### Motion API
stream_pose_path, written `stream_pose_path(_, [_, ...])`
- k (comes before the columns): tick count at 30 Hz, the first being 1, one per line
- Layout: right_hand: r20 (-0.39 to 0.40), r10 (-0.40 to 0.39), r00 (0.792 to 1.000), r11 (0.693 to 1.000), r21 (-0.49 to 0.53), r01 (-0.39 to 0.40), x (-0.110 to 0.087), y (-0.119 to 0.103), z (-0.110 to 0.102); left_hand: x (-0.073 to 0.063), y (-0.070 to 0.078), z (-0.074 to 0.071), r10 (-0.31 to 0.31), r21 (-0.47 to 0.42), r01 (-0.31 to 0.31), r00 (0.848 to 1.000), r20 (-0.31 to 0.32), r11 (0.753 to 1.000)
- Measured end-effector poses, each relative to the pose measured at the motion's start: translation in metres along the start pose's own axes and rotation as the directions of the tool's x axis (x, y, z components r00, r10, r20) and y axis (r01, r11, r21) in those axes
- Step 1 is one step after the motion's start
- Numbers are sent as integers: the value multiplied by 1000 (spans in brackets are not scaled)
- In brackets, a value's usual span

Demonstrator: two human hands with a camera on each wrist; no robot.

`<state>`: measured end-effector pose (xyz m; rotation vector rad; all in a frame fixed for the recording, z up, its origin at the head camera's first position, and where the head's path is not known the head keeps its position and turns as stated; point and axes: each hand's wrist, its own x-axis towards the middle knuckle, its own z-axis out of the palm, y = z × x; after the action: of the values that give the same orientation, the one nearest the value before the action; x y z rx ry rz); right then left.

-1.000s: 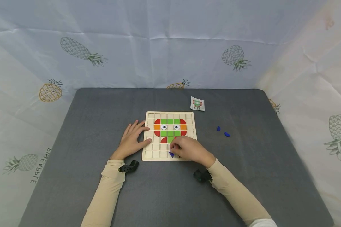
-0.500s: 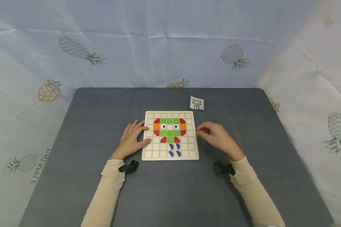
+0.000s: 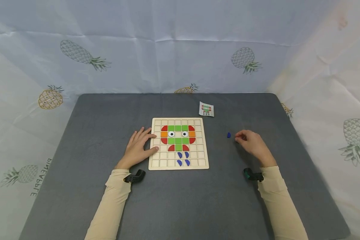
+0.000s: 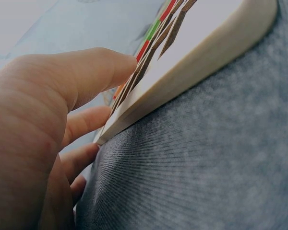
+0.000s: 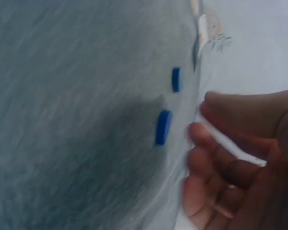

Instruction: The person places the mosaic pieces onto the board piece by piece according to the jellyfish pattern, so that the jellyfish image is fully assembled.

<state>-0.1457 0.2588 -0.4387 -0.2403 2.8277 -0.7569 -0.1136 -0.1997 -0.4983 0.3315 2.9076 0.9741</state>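
My left hand [image 3: 137,150] rests at the left edge of a square wooden grid board [image 3: 200,156], fingers spread. In the left wrist view, the thumb [image 4: 103,67] lies over the board's rim. Red, orange and green tiles and two eye pieces [image 3: 171,134] form a face-like pattern on the grid. Below it sit several blue half-round pieces [image 3: 179,155]. To the right, my right hand [image 3: 253,144] hovers over the table, fingers loosely bent and holding nothing. Two loose blue pieces [image 5: 163,128] lie near its fingertips in the right wrist view; the head view shows one blue piece [image 3: 229,135].
A small printed card [image 3: 206,109] with a similar coloured pattern lies behind the board's right corner. The dark grey table [image 3: 180,200] meets a pineapple-print cloth [image 3: 168,63] at its back edge. Each wrist wears a black camera band [image 3: 135,176].
The right hand has left the board and moved right to the loose blue pieces. Blue pieces it covered on the board are now visible. The left hand stays at the board's edge.
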Motion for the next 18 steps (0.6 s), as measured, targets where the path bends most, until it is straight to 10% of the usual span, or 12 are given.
stream_pose_path(18, [27, 39, 999, 997, -70, -37, 6, -2, 12, -1, 1, -1, -7, -1, 7, 1000, 8, 1000])
